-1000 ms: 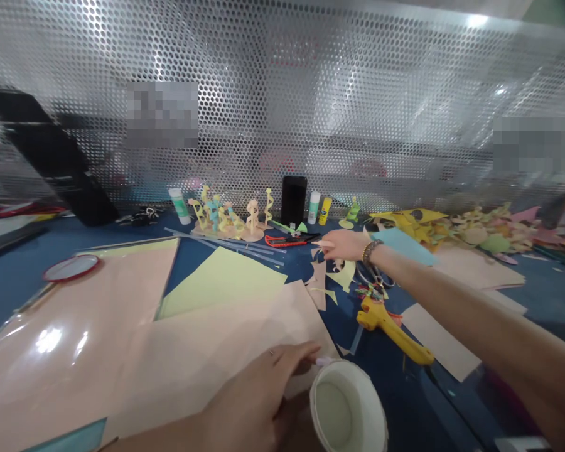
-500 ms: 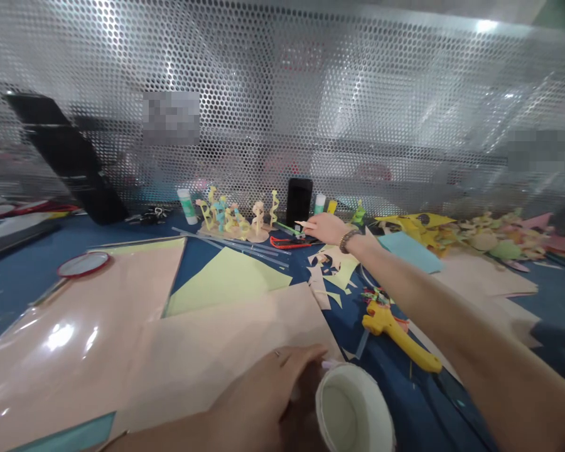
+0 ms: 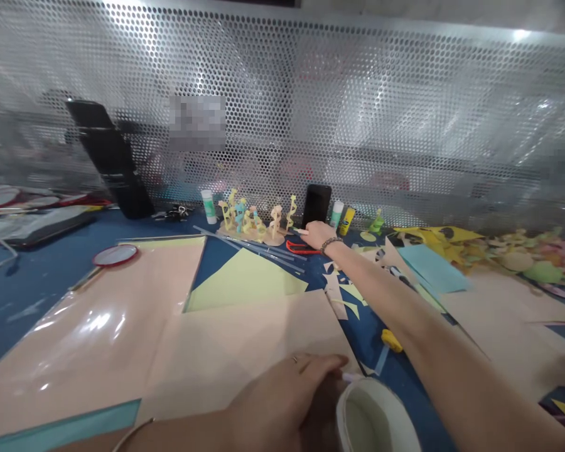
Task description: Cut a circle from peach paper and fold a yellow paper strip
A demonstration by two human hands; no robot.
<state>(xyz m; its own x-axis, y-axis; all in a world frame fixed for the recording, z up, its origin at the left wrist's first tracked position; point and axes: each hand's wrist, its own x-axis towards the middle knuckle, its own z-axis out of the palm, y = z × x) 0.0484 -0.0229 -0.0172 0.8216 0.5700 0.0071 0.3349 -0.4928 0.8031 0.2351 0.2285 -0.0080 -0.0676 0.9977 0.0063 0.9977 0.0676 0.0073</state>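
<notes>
Beside a white paper cup [image 3: 376, 417] at the bottom edge, my left hand [image 3: 294, 386] is closed, its thumb at a small pale purple piece on the rim; its lower fingers are hidden. My right hand [image 3: 319, 236] reaches far across the table, in front of a black phone [image 3: 317, 202]. Its fingers are drawn together, and what they hold cannot be made out. Just under it lies a red-orange tool [image 3: 297, 248], partly covered. To the left, curled paper figures [image 3: 254, 221] stand on pale paper bases.
Peach paper sheets [image 3: 245, 345] and yellow paper [image 3: 245, 279] cover the middle. Clear sticks [image 3: 254, 246] lie behind them. A red-rimmed round piece [image 3: 115, 255] sits left. Glue sticks [image 3: 347, 221] stand by the phone. Blue paper [image 3: 433, 267] and paper pieces lie right.
The view has swung left, so things sit further right. My right hand stays near the phone, its fingers more drawn in. My right forearm now hides most of the yellow glue gun.
</notes>
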